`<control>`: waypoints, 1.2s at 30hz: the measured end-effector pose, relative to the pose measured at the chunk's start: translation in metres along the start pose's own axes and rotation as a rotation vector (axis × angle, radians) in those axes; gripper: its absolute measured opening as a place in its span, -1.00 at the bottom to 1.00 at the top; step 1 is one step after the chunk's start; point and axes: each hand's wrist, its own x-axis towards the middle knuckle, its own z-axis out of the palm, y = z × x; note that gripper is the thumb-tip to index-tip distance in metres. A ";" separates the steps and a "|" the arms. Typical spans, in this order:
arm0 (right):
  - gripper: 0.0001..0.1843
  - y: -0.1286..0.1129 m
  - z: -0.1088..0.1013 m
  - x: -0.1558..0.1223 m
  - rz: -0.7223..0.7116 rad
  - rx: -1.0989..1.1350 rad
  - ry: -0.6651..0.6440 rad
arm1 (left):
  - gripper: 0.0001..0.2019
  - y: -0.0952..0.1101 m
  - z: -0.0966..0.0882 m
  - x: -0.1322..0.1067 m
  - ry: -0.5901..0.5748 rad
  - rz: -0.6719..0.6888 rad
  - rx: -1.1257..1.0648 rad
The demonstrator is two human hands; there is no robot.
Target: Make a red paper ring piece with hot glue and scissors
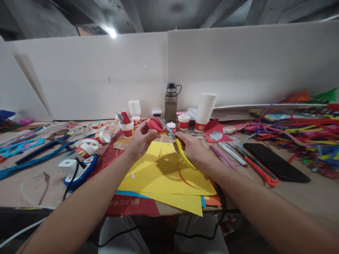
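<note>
My left hand pinches a small round red paper piece between thumb and fingers, raised above the yellow paper sheets. In my right hand is a pair of scissors with yellow handles. Its metal blades point up and left to the right edge of the red piece; whether they touch it I cannot tell. Thin red paper strips and a tiny white scrap lie on the yellow sheet. Right of my hands lies a red paper sheet with a hole.
A dark water bottle stands by the back panel, beside a tall stack of paper cups. At right lie an orange utility knife, a black phone and a pile of pipe cleaners. A blue-and-white glue gun is at left.
</note>
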 end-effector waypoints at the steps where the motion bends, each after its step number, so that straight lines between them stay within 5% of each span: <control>1: -0.78 0.000 0.000 0.000 0.002 -0.015 0.000 | -0.57 0.000 -0.002 0.000 -0.009 -0.002 -0.004; 17: -0.53 -0.001 -0.003 -0.002 0.051 -0.099 0.012 | -0.56 -0.006 -0.008 0.000 -0.084 -0.011 0.007; 36: -0.60 0.000 -0.004 -0.002 0.009 -0.130 0.042 | -0.53 -0.005 -0.010 0.001 -0.114 -0.003 0.010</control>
